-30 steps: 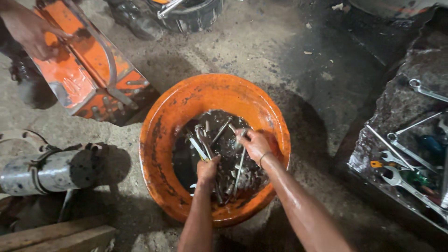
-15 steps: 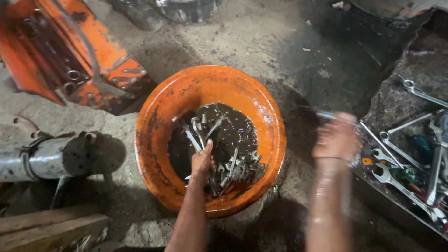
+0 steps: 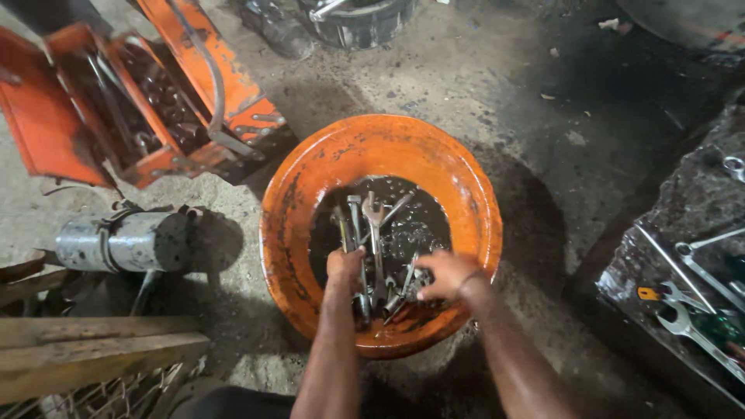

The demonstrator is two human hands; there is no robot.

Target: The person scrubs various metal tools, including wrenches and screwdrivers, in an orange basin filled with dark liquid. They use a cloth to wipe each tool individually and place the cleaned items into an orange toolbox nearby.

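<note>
Hands down in an orange basin [image 3: 310,178], both forearms reaching in from the bottom edge of the view and angled toward each other. Left hand [image 3: 345,268] at the near-left part of the dark, foamy liquid, palm down, knuckles up, fingers curled among a heap of wet spanners [image 3: 378,247]; whether closed around any one of them, impossible to tell, fingertips hidden among the metal. Right hand [image 3: 444,274] just beside it to the right, wrist bent inward, fingers bunched loosely over the ends of the spanners near the basin's near-right wall; slightly blurred, so grip likewise unclear. Hands near each other but not touching.

Spanners lying crosswise in the middle of the basin, one open-ended head pointing away toward the far rim, others fanned out beneath it, all half sunk in the liquid. Basin itself set on a stained concrete floor [image 3: 497,85].

Off to the upper left, an orange metal toolbox [image 3: 46,132] opened out with its trays spread, sockets and tools inside. Below it, a grey metal cylinder [image 3: 124,242] lying on its side. Wooden planks [image 3: 93,349] at the lower left. At the right edge, more spanners laid out on a dark wet board [image 3: 683,194], well apart from the basin.
</note>
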